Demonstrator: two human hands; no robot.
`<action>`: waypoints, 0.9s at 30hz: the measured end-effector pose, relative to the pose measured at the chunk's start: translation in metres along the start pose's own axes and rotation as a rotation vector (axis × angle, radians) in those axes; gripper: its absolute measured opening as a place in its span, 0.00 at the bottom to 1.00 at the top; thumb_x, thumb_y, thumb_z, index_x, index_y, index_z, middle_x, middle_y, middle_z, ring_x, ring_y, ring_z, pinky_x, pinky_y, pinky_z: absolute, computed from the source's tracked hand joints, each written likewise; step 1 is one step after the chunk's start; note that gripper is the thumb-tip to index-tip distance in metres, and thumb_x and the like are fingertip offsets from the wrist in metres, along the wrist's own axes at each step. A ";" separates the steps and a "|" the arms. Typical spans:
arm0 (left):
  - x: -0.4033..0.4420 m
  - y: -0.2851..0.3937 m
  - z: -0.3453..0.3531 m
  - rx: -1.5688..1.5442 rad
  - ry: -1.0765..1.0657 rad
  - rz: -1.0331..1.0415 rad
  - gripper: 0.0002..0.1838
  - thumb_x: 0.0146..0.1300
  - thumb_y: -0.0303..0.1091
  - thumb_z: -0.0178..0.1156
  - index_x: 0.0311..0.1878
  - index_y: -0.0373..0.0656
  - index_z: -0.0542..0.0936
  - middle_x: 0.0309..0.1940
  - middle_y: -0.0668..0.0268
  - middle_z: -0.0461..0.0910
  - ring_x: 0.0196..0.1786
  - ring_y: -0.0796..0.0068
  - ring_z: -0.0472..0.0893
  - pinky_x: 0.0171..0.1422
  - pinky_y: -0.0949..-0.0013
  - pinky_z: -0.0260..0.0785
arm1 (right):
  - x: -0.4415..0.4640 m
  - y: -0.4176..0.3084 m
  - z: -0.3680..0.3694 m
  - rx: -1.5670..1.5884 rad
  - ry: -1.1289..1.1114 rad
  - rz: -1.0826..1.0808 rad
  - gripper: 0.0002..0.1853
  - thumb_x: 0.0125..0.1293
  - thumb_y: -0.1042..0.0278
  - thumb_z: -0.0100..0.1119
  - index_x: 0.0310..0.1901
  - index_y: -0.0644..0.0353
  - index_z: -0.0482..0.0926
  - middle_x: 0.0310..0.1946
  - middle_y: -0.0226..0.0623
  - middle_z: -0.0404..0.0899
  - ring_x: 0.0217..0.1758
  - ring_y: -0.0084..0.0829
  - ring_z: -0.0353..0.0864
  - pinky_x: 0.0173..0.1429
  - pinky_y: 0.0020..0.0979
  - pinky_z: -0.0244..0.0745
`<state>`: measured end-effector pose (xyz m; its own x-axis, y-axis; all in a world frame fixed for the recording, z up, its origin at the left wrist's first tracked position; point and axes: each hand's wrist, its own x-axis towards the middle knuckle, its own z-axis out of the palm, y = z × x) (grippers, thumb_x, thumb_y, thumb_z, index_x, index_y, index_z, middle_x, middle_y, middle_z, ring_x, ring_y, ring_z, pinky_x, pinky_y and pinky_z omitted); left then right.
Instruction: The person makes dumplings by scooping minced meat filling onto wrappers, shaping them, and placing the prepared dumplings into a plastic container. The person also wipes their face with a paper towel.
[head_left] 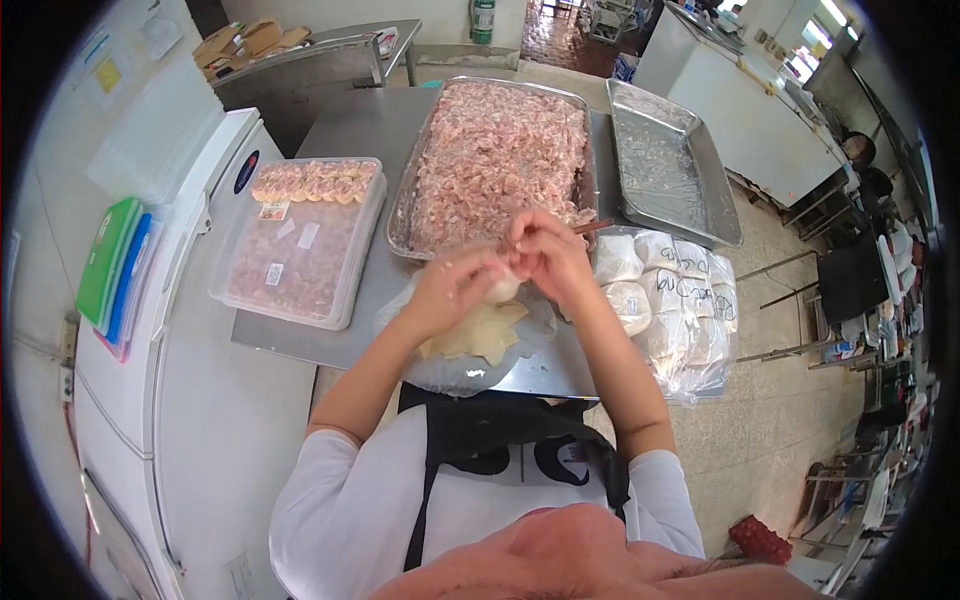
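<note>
My left hand (pixel 462 288) is closed around a pale, thin dumpling wrapper (pixel 505 288), which is partly hidden by the fingers. At its upper edge, the bent fingers of my right hand (pixel 548 258) pinch the same wrapper. A thin brown stick (pixel 592 227) shows beside my right hand; whether that hand grips it I cannot tell. Below both hands, a loose pile of yellowish wrappers (pixel 485 338) lies on a clear plastic bag (pixel 455 378). Just beyond the hands is a deep metal tray (pixel 398 222) heaped with raw minced meat (pixel 500 150).
On the left stands a clear plastic box (pixel 365 265) with rows of filled dumplings (pixel 310 182) on top. A bag of round white packs (pixel 680 300) lies at right, below a mostly bare metal tray (pixel 655 155). A white freezer (pixel 220 420) borders the steel table (pixel 290 335).
</note>
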<state>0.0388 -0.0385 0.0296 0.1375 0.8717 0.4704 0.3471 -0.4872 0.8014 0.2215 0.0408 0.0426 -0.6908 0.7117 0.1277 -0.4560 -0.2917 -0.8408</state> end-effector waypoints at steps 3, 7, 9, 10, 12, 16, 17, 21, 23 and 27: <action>0.000 0.007 -0.024 -0.090 0.181 -0.120 0.08 0.63 0.32 0.63 0.41 0.39 0.82 0.51 0.57 0.79 0.46 0.63 0.80 0.49 0.65 0.73 | 0.031 -0.018 -0.017 -1.444 0.062 -0.585 0.08 0.59 0.77 0.53 0.40 0.62 0.74 0.34 0.43 0.73 0.39 0.39 0.77 0.39 0.35 0.72; -0.017 -0.015 -0.032 0.440 0.264 0.242 0.07 0.60 0.34 0.65 0.39 0.43 0.83 0.49 0.56 0.78 0.49 0.57 0.78 0.53 0.58 0.71 | 0.016 -0.045 -0.032 -1.712 0.151 -0.365 0.08 0.58 0.76 0.57 0.40 0.61 0.75 0.36 0.45 0.75 0.43 0.46 0.77 0.46 0.40 0.73; -0.043 -0.044 -0.012 0.523 0.032 0.286 0.07 0.59 0.35 0.65 0.38 0.44 0.84 0.47 0.56 0.78 0.49 0.56 0.78 0.53 0.57 0.70 | 0.000 -0.052 -0.049 -2.106 0.100 -0.086 0.10 0.56 0.75 0.60 0.41 0.58 0.75 0.39 0.43 0.77 0.46 0.48 0.77 0.48 0.43 0.73; -0.050 -0.047 -0.006 0.608 -0.208 0.332 0.07 0.58 0.35 0.65 0.38 0.45 0.84 0.45 0.57 0.78 0.49 0.55 0.77 0.54 0.55 0.69 | -0.006 -0.052 -0.054 -2.115 0.085 -0.086 0.10 0.56 0.75 0.60 0.41 0.58 0.75 0.39 0.43 0.77 0.46 0.48 0.77 0.48 0.43 0.73; -0.061 -0.049 -0.008 0.562 -0.182 0.289 0.07 0.58 0.35 0.65 0.38 0.46 0.85 0.47 0.60 0.77 0.51 0.56 0.76 0.58 0.54 0.67 | -0.015 -0.052 -0.059 -2.150 0.042 0.016 0.12 0.55 0.76 0.60 0.42 0.57 0.74 0.41 0.41 0.78 0.46 0.47 0.78 0.50 0.43 0.73; -0.043 -0.028 -0.026 0.441 -0.001 0.206 0.07 0.60 0.35 0.64 0.39 0.46 0.85 0.47 0.63 0.78 0.52 0.58 0.76 0.58 0.57 0.67 | -0.019 -0.057 -0.056 -2.023 -0.081 -0.065 0.15 0.55 0.75 0.61 0.46 0.58 0.75 0.40 0.41 0.78 0.46 0.46 0.78 0.49 0.42 0.74; -0.039 -0.025 -0.026 0.438 0.009 0.197 0.07 0.60 0.35 0.64 0.39 0.46 0.85 0.47 0.63 0.78 0.52 0.58 0.76 0.58 0.57 0.67 | -0.019 -0.056 -0.052 -2.026 -0.096 -0.062 0.15 0.55 0.75 0.61 0.46 0.58 0.75 0.40 0.41 0.78 0.46 0.46 0.78 0.49 0.42 0.74; -0.026 -0.033 -0.025 0.221 -0.092 0.101 0.07 0.59 0.36 0.63 0.37 0.44 0.83 0.35 0.64 0.80 0.39 0.60 0.79 0.44 0.61 0.72 | -0.015 -0.053 -0.022 -2.077 -0.083 -0.026 0.15 0.59 0.73 0.57 0.50 0.57 0.75 0.36 0.41 0.78 0.42 0.47 0.79 0.47 0.43 0.75; -0.024 -0.037 -0.025 0.289 -0.114 0.071 0.08 0.61 0.36 0.61 0.38 0.42 0.83 0.33 0.63 0.80 0.35 0.60 0.79 0.42 0.62 0.72 | -0.010 -0.062 -0.012 -2.067 -0.065 0.022 0.15 0.61 0.73 0.56 0.50 0.56 0.76 0.34 0.41 0.78 0.41 0.47 0.79 0.45 0.44 0.75; -0.017 -0.026 -0.033 -0.043 -0.121 -0.254 0.09 0.65 0.37 0.59 0.40 0.41 0.82 0.31 0.62 0.82 0.34 0.65 0.80 0.41 0.64 0.72 | 0.001 -0.077 -0.022 -1.947 0.058 -0.111 0.08 0.66 0.69 0.55 0.45 0.57 0.78 0.33 0.41 0.77 0.40 0.47 0.79 0.42 0.44 0.75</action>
<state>-0.0031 -0.0423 0.0124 0.1615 0.9648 0.2076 0.3456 -0.2523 0.9038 0.2686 0.0778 0.0955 -0.6722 0.7030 0.2322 0.6818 0.7101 -0.1760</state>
